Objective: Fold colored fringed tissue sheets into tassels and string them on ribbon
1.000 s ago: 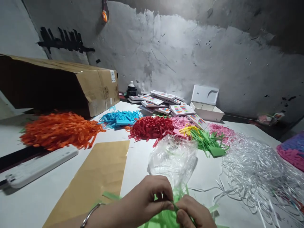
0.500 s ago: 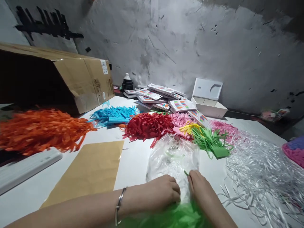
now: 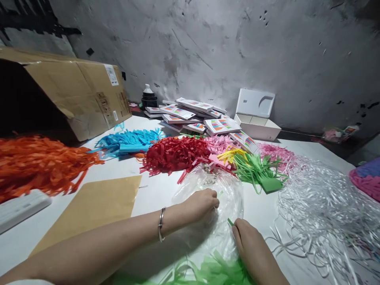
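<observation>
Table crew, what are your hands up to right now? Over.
Left hand over clear bag, grip unclear. Right hand pinching green strip. Light green strips crowd the bag's near edge.

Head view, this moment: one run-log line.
left hand: at clear plastic bag, grip contents unclear; right hand: grip on green strip; red shreds: behind bag; light-green shreds: in front

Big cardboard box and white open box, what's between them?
Between the cardboard box and white box, the head view shows a white-topped black container and a messy pile of flat packs.
</observation>
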A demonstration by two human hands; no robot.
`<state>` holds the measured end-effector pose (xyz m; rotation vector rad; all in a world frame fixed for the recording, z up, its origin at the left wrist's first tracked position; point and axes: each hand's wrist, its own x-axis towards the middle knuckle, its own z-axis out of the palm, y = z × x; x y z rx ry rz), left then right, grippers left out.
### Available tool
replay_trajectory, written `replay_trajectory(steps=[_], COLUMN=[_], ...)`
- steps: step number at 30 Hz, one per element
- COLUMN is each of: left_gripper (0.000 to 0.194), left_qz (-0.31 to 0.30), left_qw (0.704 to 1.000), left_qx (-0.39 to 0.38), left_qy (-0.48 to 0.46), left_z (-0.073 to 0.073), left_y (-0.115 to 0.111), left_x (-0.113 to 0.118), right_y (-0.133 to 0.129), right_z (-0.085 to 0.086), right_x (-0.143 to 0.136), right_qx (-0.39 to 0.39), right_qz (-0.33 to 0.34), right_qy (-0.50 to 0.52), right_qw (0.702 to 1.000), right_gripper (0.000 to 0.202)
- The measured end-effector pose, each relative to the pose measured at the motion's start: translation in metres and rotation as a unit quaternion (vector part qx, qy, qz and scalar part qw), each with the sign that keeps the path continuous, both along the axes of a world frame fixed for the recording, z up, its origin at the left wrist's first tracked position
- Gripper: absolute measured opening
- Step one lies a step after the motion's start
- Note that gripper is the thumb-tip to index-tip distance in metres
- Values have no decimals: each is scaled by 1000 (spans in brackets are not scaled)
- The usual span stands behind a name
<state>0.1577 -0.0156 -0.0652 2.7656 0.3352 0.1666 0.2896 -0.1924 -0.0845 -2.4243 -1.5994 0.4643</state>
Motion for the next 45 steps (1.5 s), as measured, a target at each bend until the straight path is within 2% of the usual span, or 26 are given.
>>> replay_trajectory(steps=[4,11,17,25,28,32,38,42,45], left_gripper=[16,15,23,22,25,21,22,19,16], left_qz=[18,59,49,36,11,4,34,58,79], left_qw=[1000,998,998,999,1000,1000,993,977,953], left_qx=[-11,-38,-34,-5,-9,-26,-103,-197,-285], left_qy=[12,-8,-21,-1,-1,-7,-36,-48,-59], left_z=[1,-6,-5,-4,-4,-7,-7,1,6], left_y=[3,12,10,8,7,5,9,9,7], left_x=[-5,-2,-6,1,1,2,3,-5,-11], right_y=[-2,-3,-5,-5,-5,-5,-6,-7,-7], right_z=[0,3,8,6,5,3,2,2,4], right_x=[-1,-3,-6,-5,-4,-4,-3,-4,-4], right_qx=[-2,8,17,27,33,44,57,72,94], right_qz=[9,29,51,55,57,62,66,64,60], right_qy=[-3,-12,-13,-23,-26,-30,-27,-23,-18], right_qw=[1000,999,998,998,997,997,996,995,994], right_gripper=[27,24,25,24,24,24,23,23,25])
